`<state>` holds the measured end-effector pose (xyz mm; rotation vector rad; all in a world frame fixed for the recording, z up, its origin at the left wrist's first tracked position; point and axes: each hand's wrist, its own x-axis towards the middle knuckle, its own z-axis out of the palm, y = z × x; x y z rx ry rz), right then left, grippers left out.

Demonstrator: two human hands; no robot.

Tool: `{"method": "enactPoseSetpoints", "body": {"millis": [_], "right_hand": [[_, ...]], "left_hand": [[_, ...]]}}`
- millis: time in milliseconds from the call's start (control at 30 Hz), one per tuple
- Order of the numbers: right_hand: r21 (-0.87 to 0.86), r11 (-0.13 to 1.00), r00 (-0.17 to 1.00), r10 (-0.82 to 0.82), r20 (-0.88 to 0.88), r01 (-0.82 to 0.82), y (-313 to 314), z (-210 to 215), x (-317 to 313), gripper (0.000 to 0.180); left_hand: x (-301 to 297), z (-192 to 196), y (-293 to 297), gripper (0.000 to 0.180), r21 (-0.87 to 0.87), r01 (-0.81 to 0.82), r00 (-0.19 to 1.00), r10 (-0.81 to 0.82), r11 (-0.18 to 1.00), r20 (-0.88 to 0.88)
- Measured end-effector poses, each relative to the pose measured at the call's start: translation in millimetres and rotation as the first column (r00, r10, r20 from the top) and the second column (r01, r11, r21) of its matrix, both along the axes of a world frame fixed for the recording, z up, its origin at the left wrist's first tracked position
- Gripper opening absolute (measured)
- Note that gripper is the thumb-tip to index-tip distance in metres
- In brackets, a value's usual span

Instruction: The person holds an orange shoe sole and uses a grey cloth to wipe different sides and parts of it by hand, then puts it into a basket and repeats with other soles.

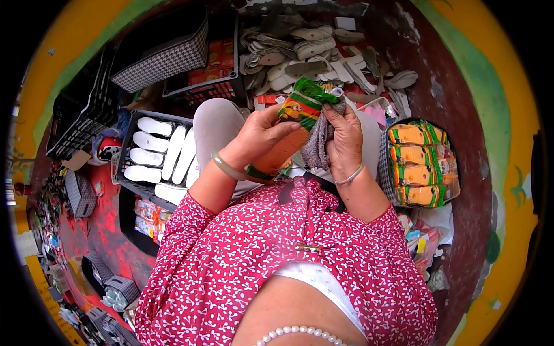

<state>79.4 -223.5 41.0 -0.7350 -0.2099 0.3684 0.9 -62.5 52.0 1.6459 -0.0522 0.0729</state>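
My left hand (268,134) grips the side of a flat orange packet (288,145), its thumb lying across the front. The top of the packet is printed green, yellow and red with a cartoon figure, and tilts up and to the right. A grey towel-like cloth (316,149) is bunched in my right hand (345,135), whose fingers pinch it against the packet's upper right edge. The packet's lower end reaches down over my lap. Fingers behind the packet are hidden.
White insoles (151,143) fill a dark crate (128,151) on the left. Similar orange packets (412,154) stand in a round-cornered basket (385,167) on the right. A heap of loose insoles (311,49) lies ahead, beside a black crate (199,87) and a checked basket (161,60).
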Motion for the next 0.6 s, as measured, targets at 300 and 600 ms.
{"method": "enactPoseSetpoints", "body": {"millis": [300, 600], "right_hand": [[-0.13, 0.985, 0.991, -0.124, -0.056, 0.115, -10.3, -5.3, 17.2, 0.014], [-0.151, 0.975, 0.961, -0.124, 0.246, 0.164, -11.5, 48.9, 31.0, 0.022]], "left_hand": [[1.7, -7.6, 2.6, 0.027, -0.153, -0.016, 0.999, 0.008, 0.988, -0.05], [9.7, -13.2, 30.6, 0.031, -0.665, -0.108, 0.988, 0.007, 0.739, -0.152]]}}
